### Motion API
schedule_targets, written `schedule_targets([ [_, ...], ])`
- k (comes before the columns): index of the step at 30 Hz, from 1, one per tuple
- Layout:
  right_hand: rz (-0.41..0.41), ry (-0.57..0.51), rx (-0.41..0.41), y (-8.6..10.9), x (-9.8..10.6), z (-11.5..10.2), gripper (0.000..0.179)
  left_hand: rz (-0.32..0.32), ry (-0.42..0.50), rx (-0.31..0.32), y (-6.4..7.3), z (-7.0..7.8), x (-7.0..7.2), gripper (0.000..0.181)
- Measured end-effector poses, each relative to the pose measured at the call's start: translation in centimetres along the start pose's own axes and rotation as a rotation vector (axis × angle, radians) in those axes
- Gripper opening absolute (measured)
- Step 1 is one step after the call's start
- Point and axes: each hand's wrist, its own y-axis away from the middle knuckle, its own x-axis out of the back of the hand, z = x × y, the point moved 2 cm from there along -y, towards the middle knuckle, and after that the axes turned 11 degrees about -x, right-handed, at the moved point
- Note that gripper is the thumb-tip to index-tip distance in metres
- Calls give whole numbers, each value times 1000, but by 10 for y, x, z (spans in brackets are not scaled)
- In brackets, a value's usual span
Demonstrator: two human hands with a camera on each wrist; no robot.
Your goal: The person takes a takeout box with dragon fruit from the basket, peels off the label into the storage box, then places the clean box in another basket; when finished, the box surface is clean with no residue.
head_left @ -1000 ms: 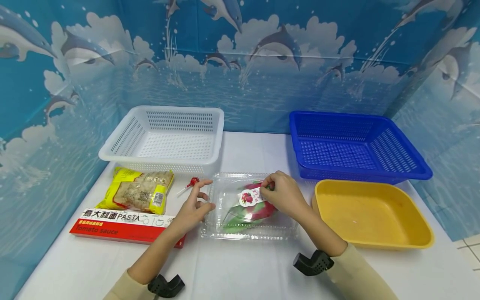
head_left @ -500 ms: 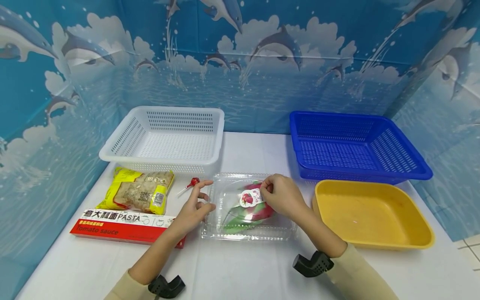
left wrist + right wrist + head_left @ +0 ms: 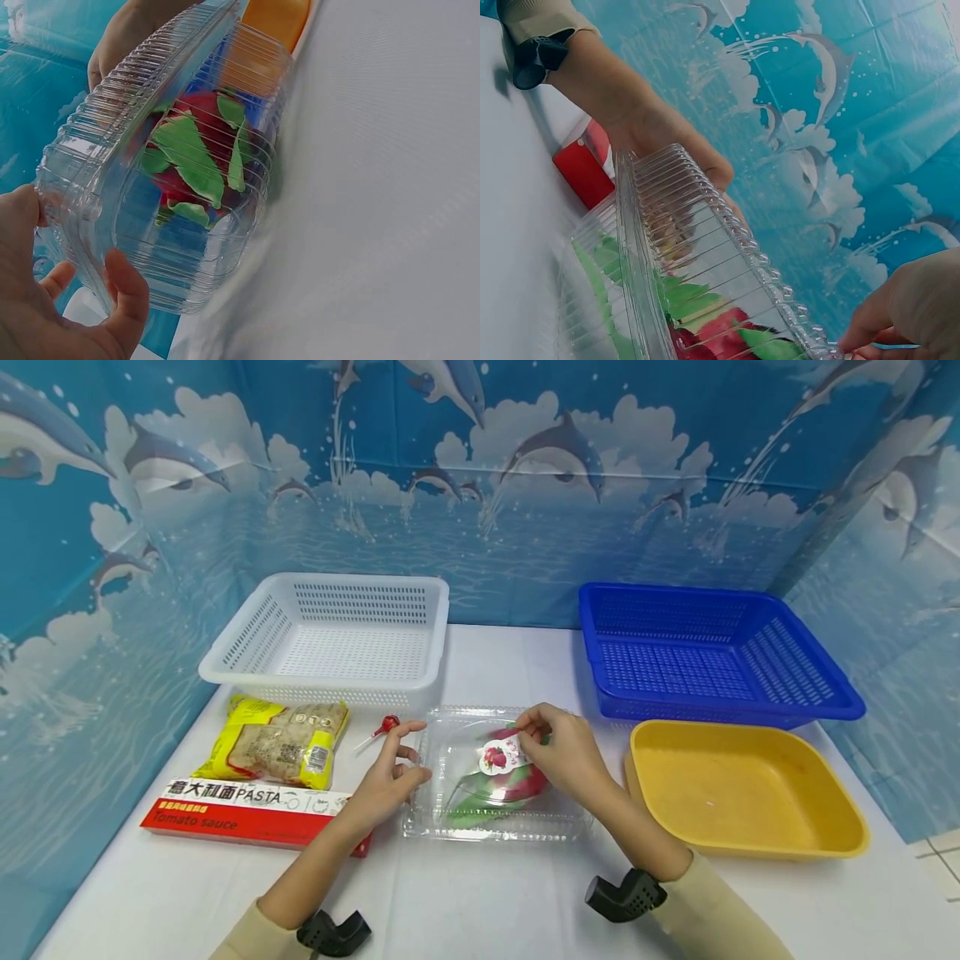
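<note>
A clear plastic clamshell box [image 3: 442, 822] stands on the white cloth with its lid down. Through it shows a red dragon fruit [image 3: 202, 142] with green leaf-like scales. On the lid lies a white sticker [image 3: 497, 757] with a red fruit printed on it. My right hand [image 3: 566, 752] pinches the sticker's right end between thumb and index finger; those fingertips partly cover it. At the box's left side my left hand [image 3: 386, 781] rests with thumb and index finger spread, their tips touching the wall, as the left wrist view also shows.
Left of the box lie a lollipop [image 3: 388, 723], a yellow food bag [image 3: 285, 743] and a red and white pasta box [image 3: 247, 818]. Behind stand a white basket [image 3: 330, 681] and a blue basket [image 3: 720, 706]. A yellow tub [image 3: 750, 843] is at the right.
My right hand's fingers have shifted slightly over the sticker's right end, the index finger reaching a little further left. The left hand and the box stay where they were.
</note>
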Motion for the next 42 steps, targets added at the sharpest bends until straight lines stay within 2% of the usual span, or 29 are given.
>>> schedule_targets([
  [9,36,-44,-1,5,5,-2,9,-8,5,1,-1,-1,0,61],
  [16,107,-226,-19,6,12,-1,7,-24,11,4,0,-1,2,62],
  [19,91,-267,-38,5,17,1,7,-28,10,5,0,-2,2,61],
  [25,90,-276,-81,6,26,9,9,-26,6,15,0,-3,3,61],
  [34,115,-311,-69,10,43,19,10,-18,13,12,0,-2,3,60],
  [42,124,-351,-109,16,54,30,15,-22,8,13,-1,-2,3,61],
])
